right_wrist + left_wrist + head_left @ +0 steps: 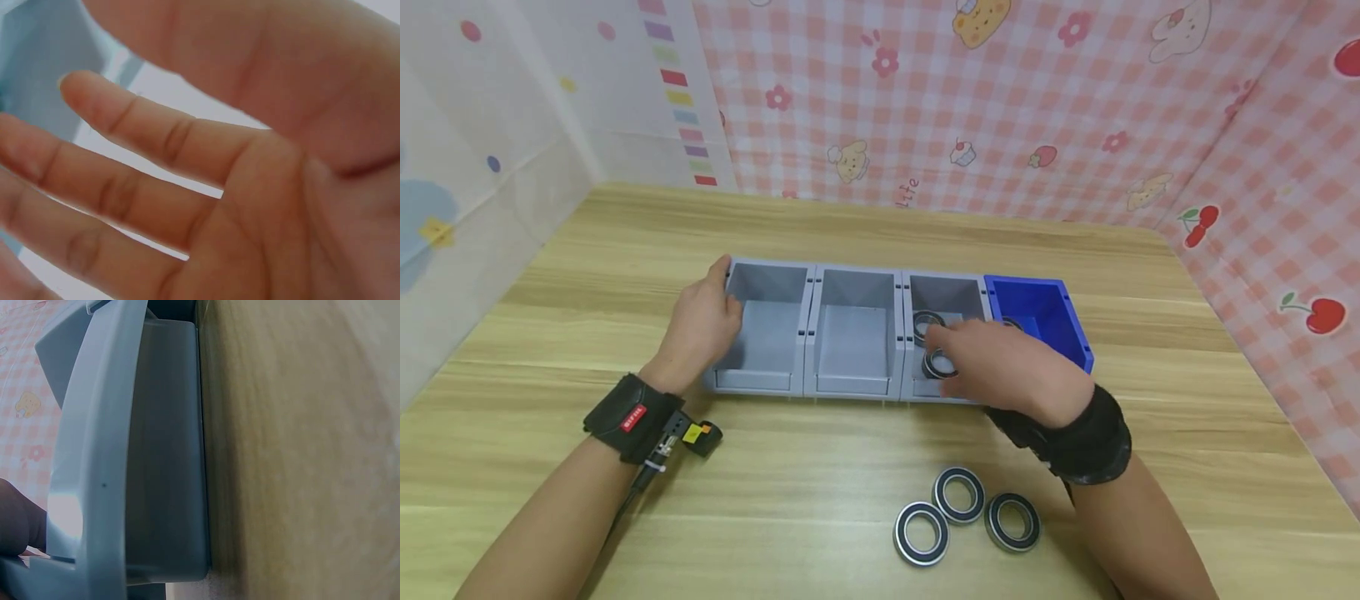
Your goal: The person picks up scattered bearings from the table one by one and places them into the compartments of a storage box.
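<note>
My left hand [703, 321] grips the left wall of the leftmost grey bin [760, 382], thumb on the inner side. In the left wrist view, a fingertip shows beside the bin's rim [94, 456]. My right hand [1003, 367] is over the third grey bin [943, 287], fingers spread and loosely bent. Inside that bin are two ball bearings: one bearing [920, 327] towards the back, and another bearing [931, 367] by the fingertips, partly covered. The right wrist view shows the palm and fingers [156, 137] with no bearing between them.
Three bearings lie on the wooden table in front: one [921, 534], a second [958, 472] and a third [1030, 525]. A second grey bin [853, 385] stands in the row. At the right end is a blue bin [1063, 329], with part of a bearing [1011, 322] visible inside.
</note>
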The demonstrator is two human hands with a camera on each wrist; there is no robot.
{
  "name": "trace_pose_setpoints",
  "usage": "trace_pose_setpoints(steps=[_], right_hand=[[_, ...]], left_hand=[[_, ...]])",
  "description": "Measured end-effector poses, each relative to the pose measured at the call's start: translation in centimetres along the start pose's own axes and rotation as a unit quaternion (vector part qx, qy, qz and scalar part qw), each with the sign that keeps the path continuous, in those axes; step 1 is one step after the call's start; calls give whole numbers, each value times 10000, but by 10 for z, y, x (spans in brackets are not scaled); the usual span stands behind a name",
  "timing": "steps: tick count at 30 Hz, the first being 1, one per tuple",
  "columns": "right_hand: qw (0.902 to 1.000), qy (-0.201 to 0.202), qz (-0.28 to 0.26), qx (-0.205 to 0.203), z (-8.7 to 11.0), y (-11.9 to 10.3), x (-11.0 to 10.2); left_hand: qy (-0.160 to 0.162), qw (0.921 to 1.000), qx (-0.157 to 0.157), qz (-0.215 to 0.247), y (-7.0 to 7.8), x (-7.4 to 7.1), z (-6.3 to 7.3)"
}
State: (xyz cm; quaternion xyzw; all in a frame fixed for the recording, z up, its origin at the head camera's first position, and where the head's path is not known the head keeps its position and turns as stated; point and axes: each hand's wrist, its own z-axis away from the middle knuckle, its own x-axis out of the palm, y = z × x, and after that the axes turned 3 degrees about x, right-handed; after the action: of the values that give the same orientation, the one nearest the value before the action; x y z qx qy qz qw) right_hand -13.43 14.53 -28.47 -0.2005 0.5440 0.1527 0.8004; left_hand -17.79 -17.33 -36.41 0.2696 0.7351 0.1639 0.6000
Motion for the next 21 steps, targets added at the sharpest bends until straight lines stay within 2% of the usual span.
trace_pose_setpoints(steps=[3,8,11,16,19,21], right_hand=[[9995,-87,23,-312,13,-9,0],[9930,-245,268,-1124,26,-31,10],[9885,-500,517,-1332,30,-45,17],[9749,-943,989,-1757,31,-59,29],[9658,-1020,1154,-2087,31,-63,37],[9624,-1048,1267,-2163,32,-65,42]], left_hand=[[31,10000,10,1,1,0,0],[-16,10000,-45,5,1,0,-1],[-65,9999,-77,49,2,1,-1],[-74,9999,-115,106,2,3,-1],[-44,9998,-129,135,1,2,0],[-22,9998,-126,146,1,1,1]])
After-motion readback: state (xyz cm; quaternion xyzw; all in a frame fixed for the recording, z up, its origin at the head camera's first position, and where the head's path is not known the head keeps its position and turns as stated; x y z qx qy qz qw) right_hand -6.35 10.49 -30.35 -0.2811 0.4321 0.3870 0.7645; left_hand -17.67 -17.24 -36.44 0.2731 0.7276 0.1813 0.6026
